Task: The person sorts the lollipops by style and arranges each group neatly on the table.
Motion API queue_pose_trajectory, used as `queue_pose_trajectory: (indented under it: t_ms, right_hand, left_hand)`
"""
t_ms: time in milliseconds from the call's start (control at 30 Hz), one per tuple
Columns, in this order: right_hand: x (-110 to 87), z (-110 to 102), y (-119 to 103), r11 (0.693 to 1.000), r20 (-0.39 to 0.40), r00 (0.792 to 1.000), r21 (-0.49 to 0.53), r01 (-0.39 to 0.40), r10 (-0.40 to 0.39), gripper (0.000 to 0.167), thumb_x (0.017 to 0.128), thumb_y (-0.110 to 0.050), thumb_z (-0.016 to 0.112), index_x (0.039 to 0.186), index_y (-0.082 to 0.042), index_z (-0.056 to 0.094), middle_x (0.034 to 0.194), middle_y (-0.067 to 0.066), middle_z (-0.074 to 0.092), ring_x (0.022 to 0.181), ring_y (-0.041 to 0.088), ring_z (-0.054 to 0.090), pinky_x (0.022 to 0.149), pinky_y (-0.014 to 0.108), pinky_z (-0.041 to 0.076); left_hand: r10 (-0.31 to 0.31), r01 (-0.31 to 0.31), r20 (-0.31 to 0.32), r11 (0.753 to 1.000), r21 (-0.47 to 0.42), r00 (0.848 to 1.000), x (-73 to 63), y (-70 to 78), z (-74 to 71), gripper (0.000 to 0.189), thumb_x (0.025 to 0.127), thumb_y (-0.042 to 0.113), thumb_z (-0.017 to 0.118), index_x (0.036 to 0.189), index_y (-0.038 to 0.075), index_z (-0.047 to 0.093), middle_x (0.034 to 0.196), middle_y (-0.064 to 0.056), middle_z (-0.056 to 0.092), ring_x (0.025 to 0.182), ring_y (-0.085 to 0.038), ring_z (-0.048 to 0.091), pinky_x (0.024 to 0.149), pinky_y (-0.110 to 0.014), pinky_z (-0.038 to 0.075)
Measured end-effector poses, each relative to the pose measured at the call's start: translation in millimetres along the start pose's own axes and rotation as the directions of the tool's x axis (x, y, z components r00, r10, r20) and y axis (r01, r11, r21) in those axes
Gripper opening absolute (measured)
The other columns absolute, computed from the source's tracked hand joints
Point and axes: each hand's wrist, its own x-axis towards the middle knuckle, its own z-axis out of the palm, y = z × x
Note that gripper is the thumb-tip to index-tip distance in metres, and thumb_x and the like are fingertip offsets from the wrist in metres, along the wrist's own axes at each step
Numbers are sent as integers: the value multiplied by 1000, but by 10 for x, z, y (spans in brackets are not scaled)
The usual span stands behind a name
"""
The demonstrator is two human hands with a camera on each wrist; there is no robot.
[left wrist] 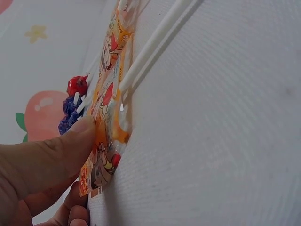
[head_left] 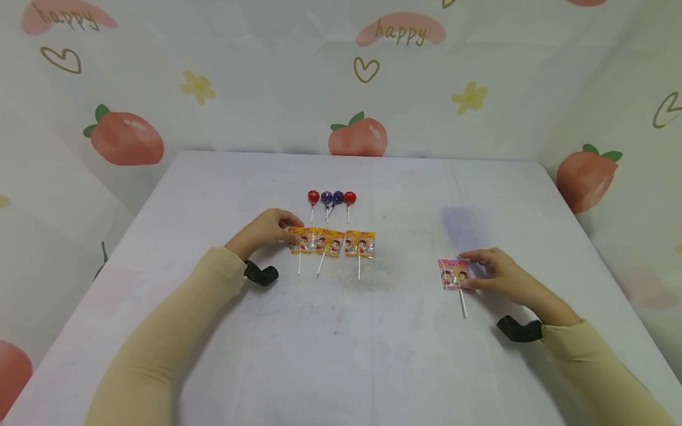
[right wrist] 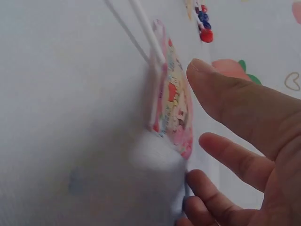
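Three lollipops in flat orange wrappers lie in a row in the head view. My left hand [head_left: 268, 229] is at the leftmost orange-wrapped lollipop [head_left: 302, 241], and in the left wrist view the thumb [left wrist: 70, 146] presses on the wrapper's edge with the fingers behind it. Beside it lie the middle orange-wrapped lollipop [head_left: 329, 242], overlapping it, and the right one [head_left: 360, 244]. Over on the right side, my right hand [head_left: 499, 273] is spread at the edge of a pink-wrapped lollipop [head_left: 454, 274]. Its thumb [right wrist: 225, 94] stands off the wrapper in the right wrist view.
Behind the orange row lie round lollipops: two red [head_left: 314, 196] and two purple [head_left: 327, 197], sticks toward me. All rest on a white-covered table [head_left: 319, 367]. A peach-printed cloth [head_left: 277, 77] hangs behind it. A black wrist piece [head_left: 261, 273] juts from each sleeve.
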Motion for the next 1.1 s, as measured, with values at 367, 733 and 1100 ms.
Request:
queue_pose_trajectory:
  t_ms: [367,733,1100]
  right_hand:
    - [85,59,-27,997,-8,998,-49,-63,62,54,71,-23,85,115,-4,60,109,20,56,102,38,47,82,47,30]
    - [124,47,-85,995,34,996,49,-87,85,47,76,-14,82,105,2,48,101,14,55,95,24,49,80,24,39]
    - [132,13,-139,972,74,990,193,-133,121,52,80,-4,76,114,5,38,111,22,49,90,23,61,68,24,48]
  left_hand:
    - [-1,1,-2,1000,-3,1000,-1,-9,8,38,83,18,76,117,6,68,121,-13,62,107,-27,48,96,-42,38]
    - [9,-9,-8,1000,-6,1000,17,-19,4,38,82,18,77,117,6,68,121,-13,62,105,-27,48,93,-40,38]
    - [11,-11,-7,1000,-11,1000,6,-25,11,37,83,17,77,117,5,68,120,-13,62,103,-26,47,91,-38,38]
